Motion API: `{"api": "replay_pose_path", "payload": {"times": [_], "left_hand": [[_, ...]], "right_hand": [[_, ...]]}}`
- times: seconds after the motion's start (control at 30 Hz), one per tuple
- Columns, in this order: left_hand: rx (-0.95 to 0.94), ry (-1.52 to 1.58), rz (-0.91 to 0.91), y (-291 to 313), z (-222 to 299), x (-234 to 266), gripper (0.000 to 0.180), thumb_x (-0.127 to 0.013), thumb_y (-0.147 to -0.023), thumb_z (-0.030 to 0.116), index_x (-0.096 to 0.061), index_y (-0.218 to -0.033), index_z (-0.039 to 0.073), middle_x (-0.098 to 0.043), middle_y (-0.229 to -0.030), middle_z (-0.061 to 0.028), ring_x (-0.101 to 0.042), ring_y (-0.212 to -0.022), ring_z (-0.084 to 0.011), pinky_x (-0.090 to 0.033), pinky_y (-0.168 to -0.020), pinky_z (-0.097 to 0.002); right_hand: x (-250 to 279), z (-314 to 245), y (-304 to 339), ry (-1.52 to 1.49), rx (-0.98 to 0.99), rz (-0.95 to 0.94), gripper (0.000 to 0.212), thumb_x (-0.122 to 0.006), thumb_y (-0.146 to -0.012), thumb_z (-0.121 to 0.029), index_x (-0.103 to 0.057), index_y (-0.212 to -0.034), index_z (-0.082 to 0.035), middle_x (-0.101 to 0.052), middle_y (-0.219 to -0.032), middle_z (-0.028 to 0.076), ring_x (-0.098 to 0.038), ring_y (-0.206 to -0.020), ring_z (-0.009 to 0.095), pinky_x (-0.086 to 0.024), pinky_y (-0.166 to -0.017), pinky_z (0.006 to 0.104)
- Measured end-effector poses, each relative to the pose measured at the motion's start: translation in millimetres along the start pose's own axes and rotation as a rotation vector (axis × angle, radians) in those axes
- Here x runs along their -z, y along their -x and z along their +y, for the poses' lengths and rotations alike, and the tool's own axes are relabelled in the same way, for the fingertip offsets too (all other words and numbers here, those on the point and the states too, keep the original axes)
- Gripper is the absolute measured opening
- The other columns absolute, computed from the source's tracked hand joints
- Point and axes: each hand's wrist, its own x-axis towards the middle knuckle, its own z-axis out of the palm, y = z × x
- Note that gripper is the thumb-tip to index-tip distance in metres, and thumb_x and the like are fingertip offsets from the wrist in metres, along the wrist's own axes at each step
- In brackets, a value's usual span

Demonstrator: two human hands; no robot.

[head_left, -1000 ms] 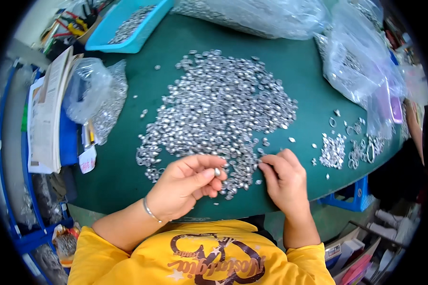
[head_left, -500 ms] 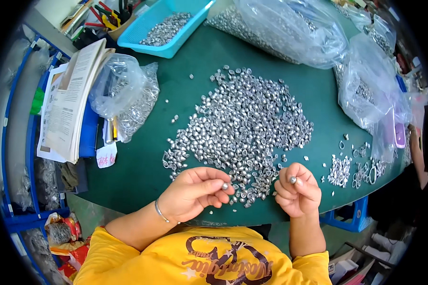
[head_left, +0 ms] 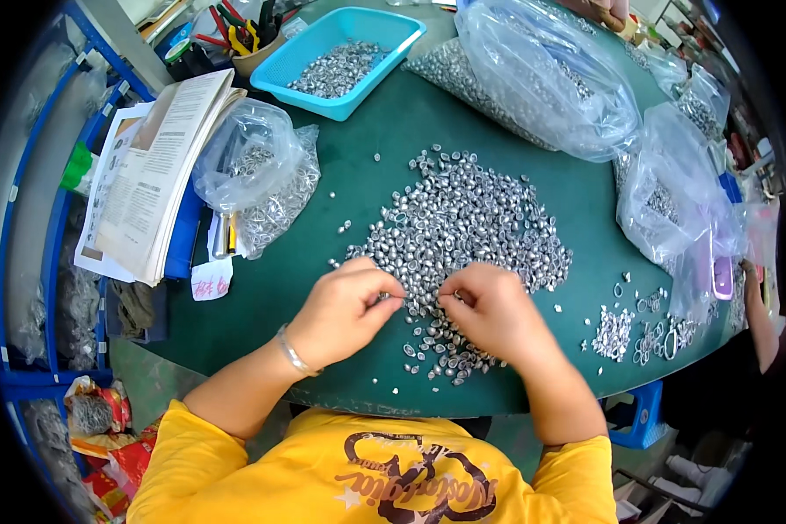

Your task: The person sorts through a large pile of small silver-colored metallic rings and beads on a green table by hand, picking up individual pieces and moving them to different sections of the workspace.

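A broad heap of small silver, hollow oval metal pieces (head_left: 472, 218) lies on the green tabletop in front of me. My left hand (head_left: 342, 306) is over the heap's near left edge, thumb and forefinger pinched together. A dark grey glint shows between those fingers, too small to name. To the right, my right hand (head_left: 495, 310) reaches into the near part of the heap, back of the hand up and fingertips bent together. What it grips, if anything, is hidden. A narrow gap with loose metal pieces separates the two hands. A silver bangle (head_left: 295, 351) circles my left wrist.
A blue basket (head_left: 345, 106) with metal pieces stands at the far left, near pliers (head_left: 240, 31). Large clear bags (head_left: 546, 79) of parts lie at the back. Papers (head_left: 153, 175) and a bag of rings (head_left: 275, 196) are left; small parts (head_left: 614, 334) lie right.
Both hands have moved forward and closer together over the heap. The right hand has turned back-up. The small silver pieces seen in each hand's fingers before no longer show clearly. The view has shifted slightly.
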Motion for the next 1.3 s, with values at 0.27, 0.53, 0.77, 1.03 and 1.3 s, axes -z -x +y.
{"api": "replay_pose_path", "payload": {"times": [0.27,0.53,0.77,1.03,1.3], "left_hand": [[-0.299,-0.218,-0.057,-28,-13,-32,0.009,-0.063,-0.069,0.003,-0.061,-0.077,0.005,-0.049,-0.07,-0.0089,-0.054,-0.065,-0.0258,-0.045,-0.056,-0.0328],[-0.302,-0.237,-0.115,-33,-13,-34,0.009,-0.063,-0.069,0.004,-0.058,-0.076,0.005,-0.049,-0.073,-0.0098,-0.054,-0.067,-0.0281,-0.046,-0.059,-0.0339],[0.233,0.352,-0.213,-29,-1,-14,0.008,-0.055,-0.083,0.011,-0.054,-0.081,0.003,-0.054,-0.077,-0.0028,-0.049,-0.059,-0.0112,-0.041,-0.054,-0.0231],[0.516,1.278,-0.142,-9,-4,-12,0.005,-0.054,-0.083,0.006,-0.054,-0.086,0.002,-0.06,-0.083,-0.0087,-0.059,-0.07,-0.0132,-0.049,-0.059,-0.0206],[0.556,1.345,-0.103,-2,-17,-21,0.012,-0.054,-0.082,0.002,-0.059,-0.093,-0.002,-0.061,-0.091,-0.0116,-0.061,-0.081,-0.0162,-0.051,-0.069,-0.0229]], "right_hand": [[-16,3,5,0.289,0.077,0.082,0.012,-0.063,-0.072,-0.015,-0.062,-0.079,-0.005,-0.058,-0.074,0.012,-0.057,-0.066,0.031,-0.047,-0.059,0.0389],[37,32,2,-1.232,-0.27,-0.047,0.008,-0.06,-0.075,-0.008,-0.063,-0.076,0.0,-0.056,-0.062,0.0,-0.05,-0.055,0.007,-0.041,-0.052,0.0198],[11,25,9,0.245,0.166,0.07,0.009,-0.06,-0.073,-0.012,-0.063,-0.079,-0.005,-0.057,-0.069,0.009,-0.058,-0.061,0.024,-0.046,-0.055,0.0331],[5,24,9,0.25,0.144,0.141,0.005,-0.057,-0.075,-0.011,-0.061,-0.075,-0.007,-0.056,-0.071,0.009,-0.057,-0.067,0.029,-0.047,-0.058,0.0368],[7,22,9,0.238,0.168,0.125,0.005,-0.059,-0.073,-0.009,-0.061,-0.077,-0.008,-0.056,-0.07,0.008,-0.058,-0.068,0.027,-0.047,-0.058,0.0356]]}}
